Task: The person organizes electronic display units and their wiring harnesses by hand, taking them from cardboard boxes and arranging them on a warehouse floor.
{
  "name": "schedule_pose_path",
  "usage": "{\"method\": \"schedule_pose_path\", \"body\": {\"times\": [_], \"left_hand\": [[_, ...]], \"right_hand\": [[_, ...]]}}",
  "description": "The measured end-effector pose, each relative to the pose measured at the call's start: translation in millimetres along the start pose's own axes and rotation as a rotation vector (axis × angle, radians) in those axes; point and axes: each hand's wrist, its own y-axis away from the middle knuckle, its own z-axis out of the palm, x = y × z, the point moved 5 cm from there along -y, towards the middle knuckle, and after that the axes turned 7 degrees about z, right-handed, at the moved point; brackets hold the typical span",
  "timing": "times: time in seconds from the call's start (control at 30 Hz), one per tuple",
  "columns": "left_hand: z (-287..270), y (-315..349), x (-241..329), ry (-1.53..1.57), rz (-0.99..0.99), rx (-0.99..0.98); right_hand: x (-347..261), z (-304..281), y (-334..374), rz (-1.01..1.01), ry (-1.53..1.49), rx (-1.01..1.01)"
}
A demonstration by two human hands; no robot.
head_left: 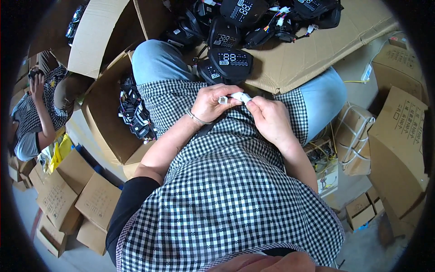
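Just above the centre of the head view, pinching a small white connector (245,98) between thumb and bent fingers of the right hand (271,119), closed firmly; gripping a white square-ended piece (223,100) just beside it with the left hand (209,103), fingers curled nearly closed. Too small to tell joined from separate. Facing, at the top of the frame, black display units (231,62) heaped on cardboard (312,59). Flanked by an open carton (103,123) left of centre and another person (41,113) at the left edge.
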Motion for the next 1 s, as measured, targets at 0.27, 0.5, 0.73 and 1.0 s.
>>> {"method": "schedule_pose_path", "body": {"times": [0.27, 0.5, 0.73, 1.0], "left_hand": [[12, 8, -20, 0.096, 0.056, -0.168], [5, -10, -13, 0.023, -0.059, -0.166], [7, -7, 13, 0.045, -0.021, -0.134], [-10, 0, 11, 0.202, -0.148, 0.057]], "right_hand": [[51, 48, -14, 0.455, -0.704, -0.659], [58, 28, -41, 0.330, -0.552, -0.567], [123, -49, -218, 0.328, -0.377, 0.464], [66, -38, -162, -0.103, -0.185, 0.449]]}}
